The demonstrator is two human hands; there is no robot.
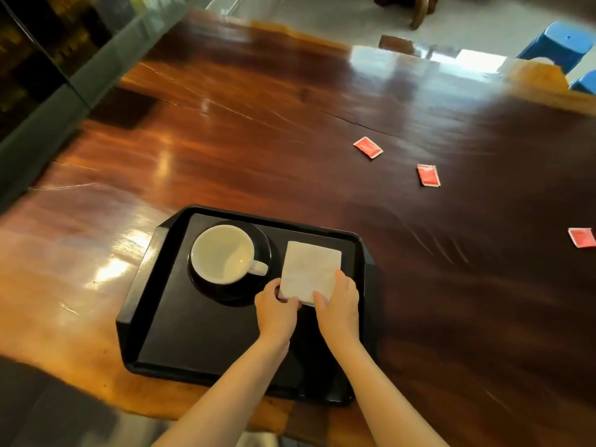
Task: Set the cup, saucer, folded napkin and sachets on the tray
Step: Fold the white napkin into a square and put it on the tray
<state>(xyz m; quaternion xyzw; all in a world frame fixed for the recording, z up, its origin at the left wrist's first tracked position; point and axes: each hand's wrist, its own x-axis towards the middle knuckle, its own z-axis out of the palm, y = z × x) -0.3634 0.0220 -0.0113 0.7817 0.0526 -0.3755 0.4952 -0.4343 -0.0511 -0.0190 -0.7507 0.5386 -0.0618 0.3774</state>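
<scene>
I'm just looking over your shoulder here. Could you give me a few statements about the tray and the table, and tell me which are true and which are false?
1. The cup stands on the saucer on the tray. True.
2. All the sachets are on the tray. False: three red sachets lie on the table, off the tray.
3. Both hands touch the napkin. True: the left hand and the right hand hold its near edge.
4. The napkin lies left of the cup. False: it lies to its right.
5. The cup is full of coffee. False: it looks empty.
</scene>
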